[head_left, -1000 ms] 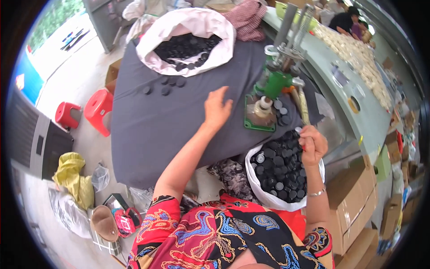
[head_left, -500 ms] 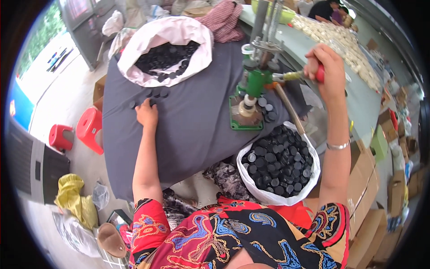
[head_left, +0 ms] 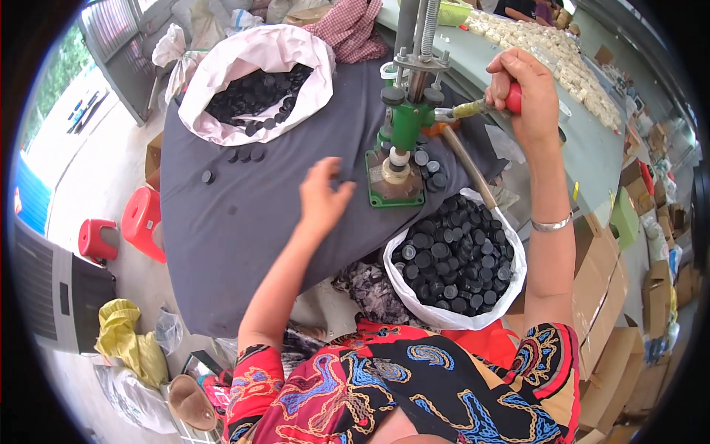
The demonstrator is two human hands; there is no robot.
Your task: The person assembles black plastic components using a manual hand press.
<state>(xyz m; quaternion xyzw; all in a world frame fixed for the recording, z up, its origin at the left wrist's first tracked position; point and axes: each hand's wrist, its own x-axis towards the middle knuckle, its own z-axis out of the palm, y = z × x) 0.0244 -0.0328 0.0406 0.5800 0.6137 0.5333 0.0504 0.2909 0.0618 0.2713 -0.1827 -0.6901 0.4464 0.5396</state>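
My right hand (head_left: 521, 92) is wrapped round the red knob (head_left: 514, 98) on the lever of a green hand press (head_left: 408, 127). My left hand (head_left: 322, 196) is over the grey cloth, left of the press base, with a small black cap (head_left: 337, 182) partly hidden between thumb and fingers. A white piece (head_left: 399, 157) sits under the press ram. A few black caps (head_left: 421, 157) lie against the right of the base. Several more caps (head_left: 244, 155) rest on the cloth in front of a pale open sack (head_left: 198, 111) holding black caps.
A white bag (head_left: 392, 277) full of black caps stands right of my lap, with a wooden handle (head_left: 470, 166) above it. Red stools (head_left: 142, 222) stand at the left. Behind the press, a long table (head_left: 592, 152) bears many pale pieces. Cardboard boxes (head_left: 606, 296) are at the right.
My left hand has moved right from the loose caps toward the press, and one cap is gone from that spot. My right hand stays on the knob. The whole view has shifted slightly.
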